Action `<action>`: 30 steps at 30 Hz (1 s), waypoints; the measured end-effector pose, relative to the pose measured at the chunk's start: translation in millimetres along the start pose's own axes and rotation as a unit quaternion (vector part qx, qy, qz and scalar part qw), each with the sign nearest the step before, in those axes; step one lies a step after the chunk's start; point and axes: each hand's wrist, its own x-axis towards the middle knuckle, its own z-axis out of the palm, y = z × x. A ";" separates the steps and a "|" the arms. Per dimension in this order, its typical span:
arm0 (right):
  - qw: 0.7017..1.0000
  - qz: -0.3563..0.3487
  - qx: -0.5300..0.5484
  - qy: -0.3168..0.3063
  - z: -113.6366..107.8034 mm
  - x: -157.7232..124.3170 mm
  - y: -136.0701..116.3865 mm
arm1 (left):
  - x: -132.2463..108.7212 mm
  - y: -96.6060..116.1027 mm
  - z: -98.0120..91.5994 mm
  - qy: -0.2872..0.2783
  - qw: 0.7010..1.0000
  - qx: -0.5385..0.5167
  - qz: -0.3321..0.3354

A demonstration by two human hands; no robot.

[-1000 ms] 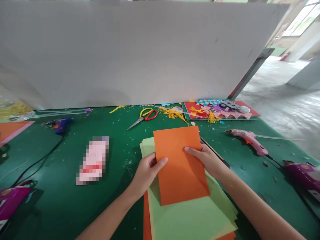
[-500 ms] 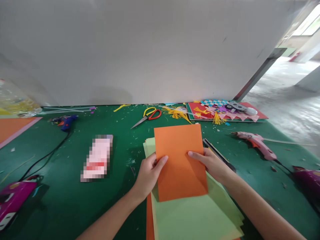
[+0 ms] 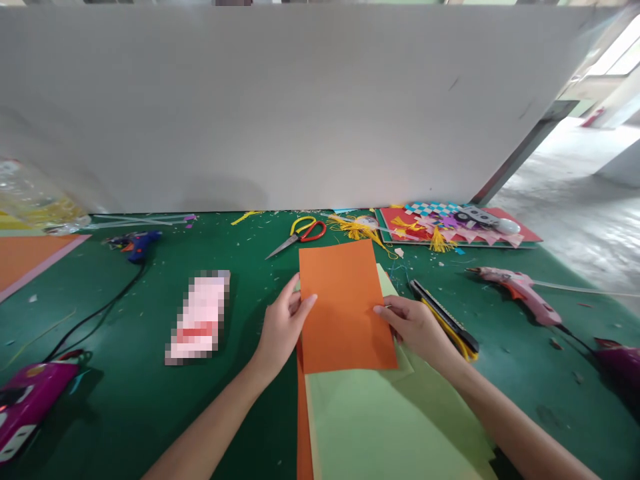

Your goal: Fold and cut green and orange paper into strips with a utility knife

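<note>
Between my two hands is an orange sheet of paper point(image 3: 345, 313), held up over a pile of light green paper point(image 3: 390, 420). My left hand point(image 3: 284, 320) pinches its left edge with the thumb on the front face. On the opposite edge, my right hand point(image 3: 413, 323) grips the sheet between thumb and fingers. Orange paper point(image 3: 304, 427) shows along the left side beneath the green pile. Just right of my right hand lies a black and yellow box cutter point(image 3: 445, 320). Scissors point(image 3: 300, 237) with yellow and red handles rest beyond the sheet.
A pink glue gun point(image 3: 520, 290) lies at right, a blue one point(image 3: 143, 247) at left, both with cords. A blurred pink item point(image 3: 200, 320) is left of my hands. Decorated red card point(image 3: 520, 230) and yellow tassels point(image 3: 360, 228) sit by the grey partition point(image 3: 280, 107).
The orange sheet has shifted left and slightly up, turning a little. Both hands moved with it, and my right hand's hold is now nearer the edge. More of the box cutter shows.
</note>
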 end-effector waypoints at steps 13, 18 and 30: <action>0.982 -0.061 -0.175 0.041 5.4 6.0 17.9 | -19.1 -1.9 15.4 -0.218 0.829 0.367 0.362; 0.951 -0.155 -0.254 0.080 -12.5 1.0 9.4 | -21.7 -5.9 19.5 -0.225 0.821 0.383 0.359; 0.909 -0.302 -0.245 -0.150 -2.1 -8.3 3.4 | -27.9 -10.4 31.4 -0.172 0.826 0.392 0.366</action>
